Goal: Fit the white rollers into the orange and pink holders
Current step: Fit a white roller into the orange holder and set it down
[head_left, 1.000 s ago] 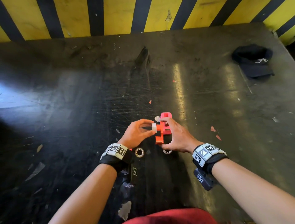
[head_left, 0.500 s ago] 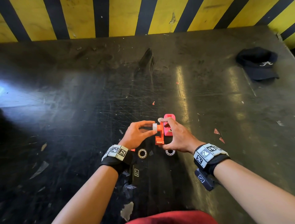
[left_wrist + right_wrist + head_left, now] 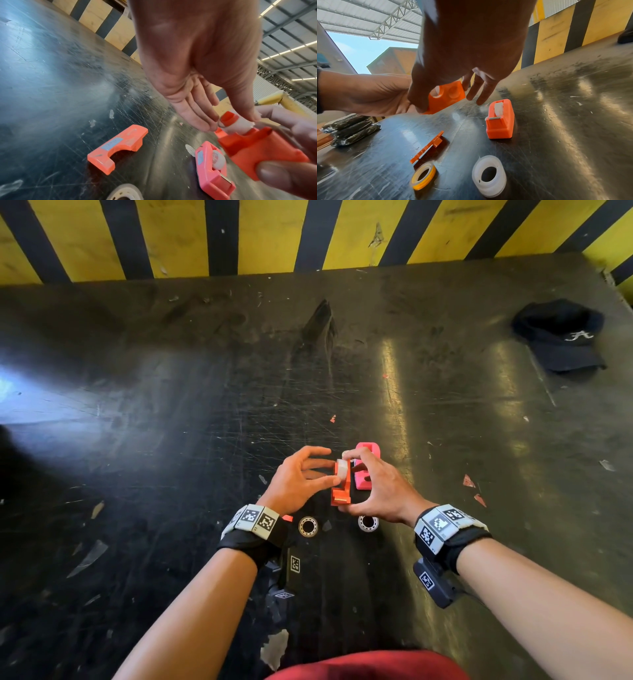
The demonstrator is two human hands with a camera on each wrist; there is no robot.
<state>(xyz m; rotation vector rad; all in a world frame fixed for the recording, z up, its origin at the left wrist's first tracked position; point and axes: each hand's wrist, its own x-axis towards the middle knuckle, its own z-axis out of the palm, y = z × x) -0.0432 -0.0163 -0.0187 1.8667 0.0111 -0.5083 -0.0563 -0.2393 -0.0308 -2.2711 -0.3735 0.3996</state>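
A: What has changed in the last second?

B: The left hand (image 3: 294, 477) has let go of its pinch. A moment ago forefinger and thumb held the white roller (image 3: 341, 469) at the mouth of the orange holder (image 3: 342, 494). Now the fingers are stretched out straight and only the thumb tip presses on the roller.

A: And the right hand (image 3: 380, 491)?

B: It grips the orange holder as before, thumb under the low end and forefinger over the top, above the table (image 3: 171, 405). The other fingers are spread and hold nothing.

A: So what does that mean for the job?

B: Probably that the roller has gone into the slot and is only being pushed home. It looks nearly seated, though a click cannot be judged from here.

A: How does the roller look?

B: Milky white and round, wedged between the holder's two walls, its upper edge standing proud in the left wrist view. From the right wrist it shows white through the round hole in the holder's side.

A: The other one?

B: The pink holder (image 3: 368, 448) stands on the table just behind the hands, with a white roller already in it. A spare roller (image 3: 488, 178) lies nearer the person.
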